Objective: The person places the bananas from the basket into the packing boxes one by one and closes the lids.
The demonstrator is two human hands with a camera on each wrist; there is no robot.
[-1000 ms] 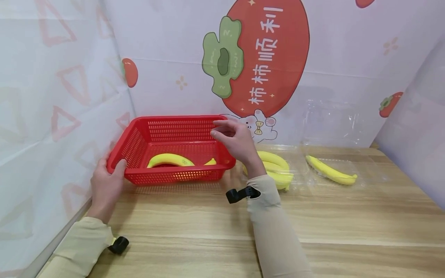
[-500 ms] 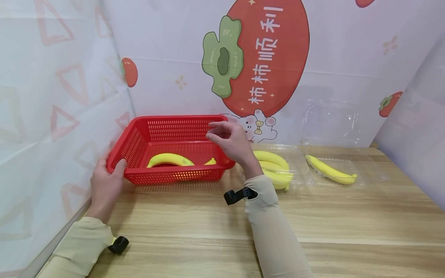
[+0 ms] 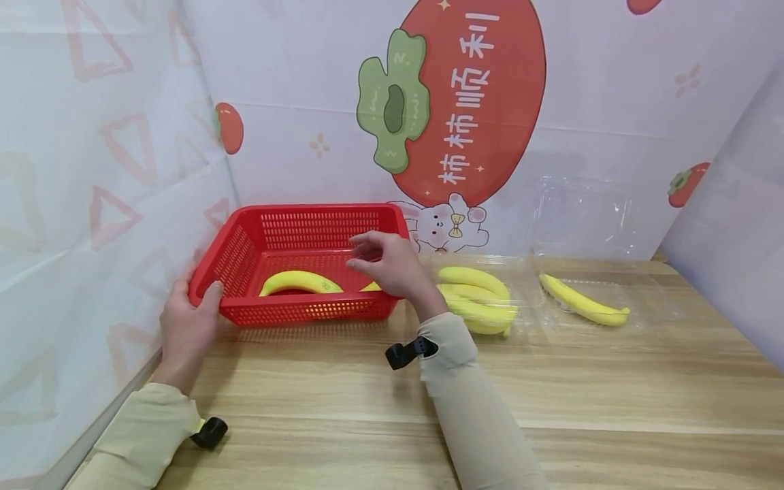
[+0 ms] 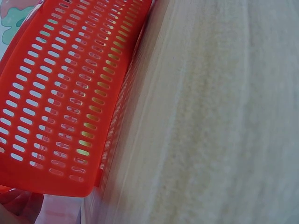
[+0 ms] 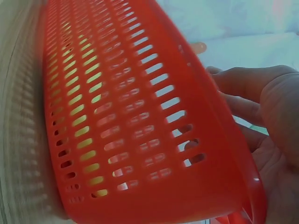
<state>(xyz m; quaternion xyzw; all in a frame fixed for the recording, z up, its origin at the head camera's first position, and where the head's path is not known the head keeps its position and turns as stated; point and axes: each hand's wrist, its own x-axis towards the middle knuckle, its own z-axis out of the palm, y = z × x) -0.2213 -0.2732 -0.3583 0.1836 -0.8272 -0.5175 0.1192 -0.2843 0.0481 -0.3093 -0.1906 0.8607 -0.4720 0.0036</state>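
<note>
A red plastic basket (image 3: 318, 304) with slotted walls stands at the left. My left hand (image 3: 190, 325) grips its left front corner, thumb over the rim. My right hand (image 3: 392, 264) hangs over the basket's right side, fingers loosely bent and holding nothing. Inside the basket lies a yellow banana (image 3: 303, 280); the end of another banana (image 3: 371, 287) shows by the right hand, the rest hidden behind the front wall. In the right wrist view the fingers (image 5: 243, 84) are beyond the basket's rim.
Right of the basket, a clear plastic box (image 3: 531, 309) holds several bananas (image 3: 480, 309). Beside it, another clear box (image 3: 649, 299) with a raised lid holds a single banana (image 3: 584, 301). A printed cloth wall (image 3: 294, 156) stands behind, and a white sheet (image 3: 92, 272) borders the left.
My right hand has moved left and down, from above the basket's right rim to over its inside. The left hand and the bananas have stayed in place.
</note>
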